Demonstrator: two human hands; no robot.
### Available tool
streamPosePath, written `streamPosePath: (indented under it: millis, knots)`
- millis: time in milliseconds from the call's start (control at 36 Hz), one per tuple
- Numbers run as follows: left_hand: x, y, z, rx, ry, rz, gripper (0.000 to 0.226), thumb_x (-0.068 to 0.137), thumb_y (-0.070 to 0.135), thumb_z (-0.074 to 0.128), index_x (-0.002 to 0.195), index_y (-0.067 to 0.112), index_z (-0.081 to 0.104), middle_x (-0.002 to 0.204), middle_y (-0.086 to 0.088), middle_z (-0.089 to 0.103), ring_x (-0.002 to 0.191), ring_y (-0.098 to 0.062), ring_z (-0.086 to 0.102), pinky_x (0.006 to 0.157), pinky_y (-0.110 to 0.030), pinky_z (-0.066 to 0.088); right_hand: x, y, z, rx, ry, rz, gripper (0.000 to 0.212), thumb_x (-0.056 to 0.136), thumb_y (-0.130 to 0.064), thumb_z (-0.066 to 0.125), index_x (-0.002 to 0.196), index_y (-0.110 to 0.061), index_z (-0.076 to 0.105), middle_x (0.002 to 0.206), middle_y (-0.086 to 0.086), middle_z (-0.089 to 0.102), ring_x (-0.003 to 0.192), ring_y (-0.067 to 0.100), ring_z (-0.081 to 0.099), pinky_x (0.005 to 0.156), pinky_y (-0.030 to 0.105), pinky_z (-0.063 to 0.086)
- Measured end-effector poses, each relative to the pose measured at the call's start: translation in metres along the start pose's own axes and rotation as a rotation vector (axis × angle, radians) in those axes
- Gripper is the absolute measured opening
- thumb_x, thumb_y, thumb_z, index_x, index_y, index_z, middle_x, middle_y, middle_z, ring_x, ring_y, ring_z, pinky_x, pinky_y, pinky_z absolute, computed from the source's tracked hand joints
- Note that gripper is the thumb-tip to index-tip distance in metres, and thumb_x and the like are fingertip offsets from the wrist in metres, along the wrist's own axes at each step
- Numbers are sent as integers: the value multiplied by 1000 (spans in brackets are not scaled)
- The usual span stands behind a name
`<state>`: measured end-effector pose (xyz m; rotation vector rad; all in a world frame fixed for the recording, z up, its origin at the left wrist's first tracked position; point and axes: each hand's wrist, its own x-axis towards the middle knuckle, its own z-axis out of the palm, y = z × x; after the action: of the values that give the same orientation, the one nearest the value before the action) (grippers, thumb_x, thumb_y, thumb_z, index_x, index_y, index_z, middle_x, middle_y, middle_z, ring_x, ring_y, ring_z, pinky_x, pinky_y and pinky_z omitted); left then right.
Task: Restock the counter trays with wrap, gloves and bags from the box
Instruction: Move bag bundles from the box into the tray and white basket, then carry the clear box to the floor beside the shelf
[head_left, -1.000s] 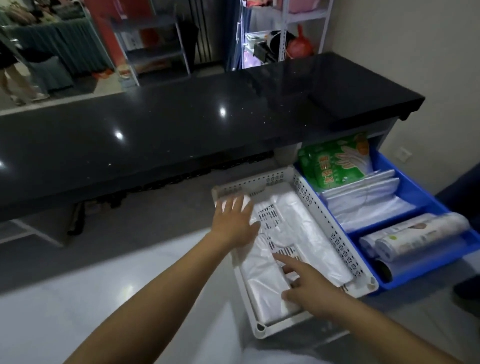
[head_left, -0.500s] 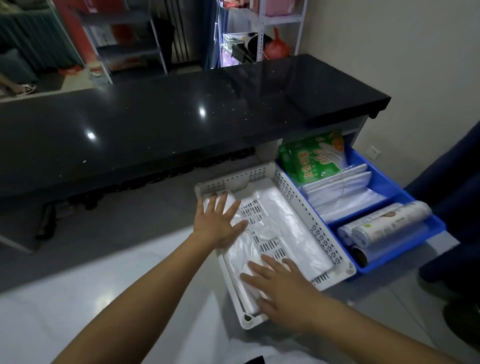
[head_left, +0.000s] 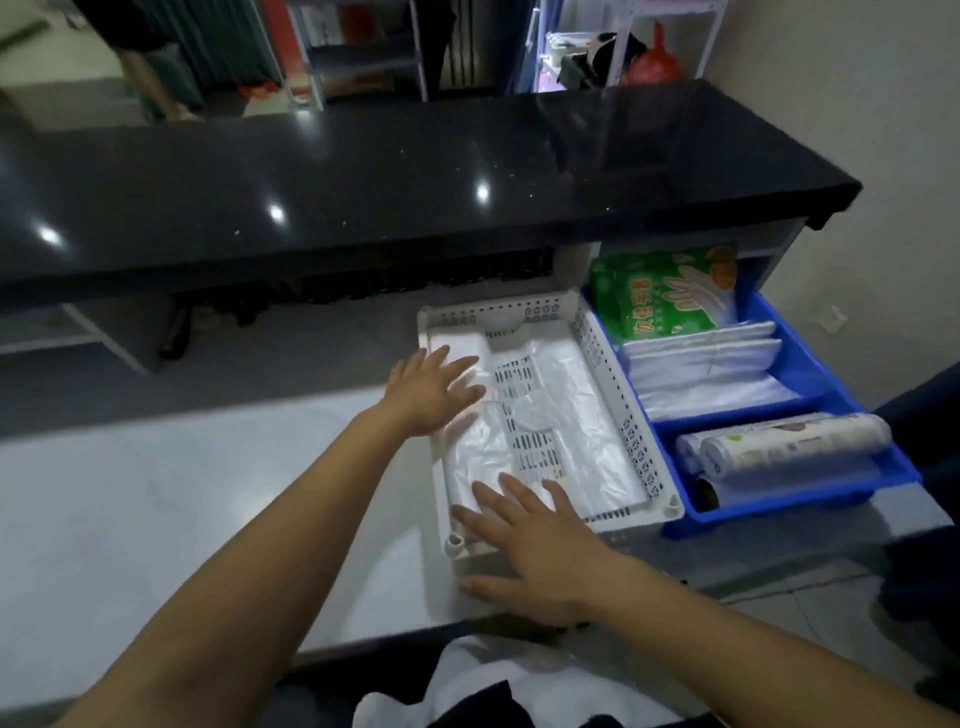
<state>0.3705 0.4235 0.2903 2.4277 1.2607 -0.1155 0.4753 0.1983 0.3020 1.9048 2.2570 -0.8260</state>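
- I see the long black polished stone counter top (head_left: 363, 197) across the far side, and below it a pale grey work surface (head_left: 156, 493) that carries both trays.
- The white perforated plastic tray (head_left: 613, 374) sits on that surface with its long axis running away from me, touching the blue plastic divided tray (head_left: 810, 364) on its right.
- Inside the white tray lie two flat stacks of thin white plastic bags (head_left: 587, 415), their long sides along the tray's length, with a strip of bare slotted floor between them.
- In the blue tray, the far compartment holds a green printed packet of gloves (head_left: 660, 296) leaning at the back and folded white bags (head_left: 701, 364) in front of it; the near compartment holds rolls of wrap (head_left: 789, 441) lying crosswise, ends pointing left and right.
- My left hand (head_left: 426, 395) is flat, fingers spread and straight, resting on the far end of the left bag stack.
- My right hand (head_left: 530, 540) is also flat and relaxed, fingers pointing away over the near end of the same stack, palm over the tray's near rim, gripping nothing.
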Motion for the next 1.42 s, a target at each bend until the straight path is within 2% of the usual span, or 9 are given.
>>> streamPosePath:
  millis: [194,333,444,611,778,1000,1194,1278,1417]
  knots:
    - [-141,6,16,-443,335,-270,57,97,57,43,151,43,30,165,3,18,152,-21,12,122,-48,16,-37,-13,-1,-70,67,-161,78,92,-67,32,156,-31,8,167,-4,3,152,22,-14,120,52,-9]
    - [-270,15,89,-515,552,-699,55,97,55,45,150,46,30,165,3,16,152,-20,8,122,-51,13,-63,-41,15,99,140,-380,72,89,-72,25,153,-41,15,166,-11,8,152,15,-12,122,50,-4]
    - [-363,32,160,-455,498,-1088,63,96,56,46,153,40,24,166,-1,10,152,-26,4,122,-50,10,-62,-56,44,105,-45,-480,74,90,-71,29,155,-41,10,166,-12,-3,150,13,-17,122,48,-4]
    - [-465,78,237,-422,318,-1356,73,94,64,40,156,36,14,167,-3,8,151,-30,10,120,-48,17,-70,-66,104,-12,-335,-556,77,89,-70,37,154,-45,6,166,-10,-9,151,16,-16,121,48,2]
    - [-526,105,291,-655,309,-1533,75,91,69,41,154,46,7,167,3,2,152,-26,5,120,-48,11,-84,-84,146,-145,-493,-536,75,92,-68,39,155,-44,7,167,-7,-9,151,20,-14,121,49,5]
    - [-588,68,325,-843,220,-1575,79,90,71,41,156,40,9,167,-2,6,152,-28,10,120,-46,15,-94,-139,177,-341,-478,-564,73,93,-67,38,155,-44,6,167,-5,-9,152,22,-13,121,51,5]
    - [-639,-12,335,-1179,551,-1583,74,89,51,62,151,27,31,154,-10,39,136,-30,42,110,-44,38,-88,-197,212,-339,-446,-499,74,91,-69,40,155,-44,11,167,-6,-3,152,19,-8,121,51,6]
    - [-652,-58,338,-1530,777,-1624,72,94,39,62,154,22,27,157,-9,35,138,-29,39,107,-37,33,-84,-208,226,-360,-438,-485,74,91,-68,42,154,-43,15,167,-6,2,153,18,-4,120,51,10]
    - [-672,-109,344,-2002,899,-1648,64,96,48,54,152,24,34,155,-7,38,138,-30,39,115,-52,21,-77,-213,233,-452,-492,-481,74,90,-68,40,154,-45,11,167,-7,-2,152,18,-6,120,51,10]
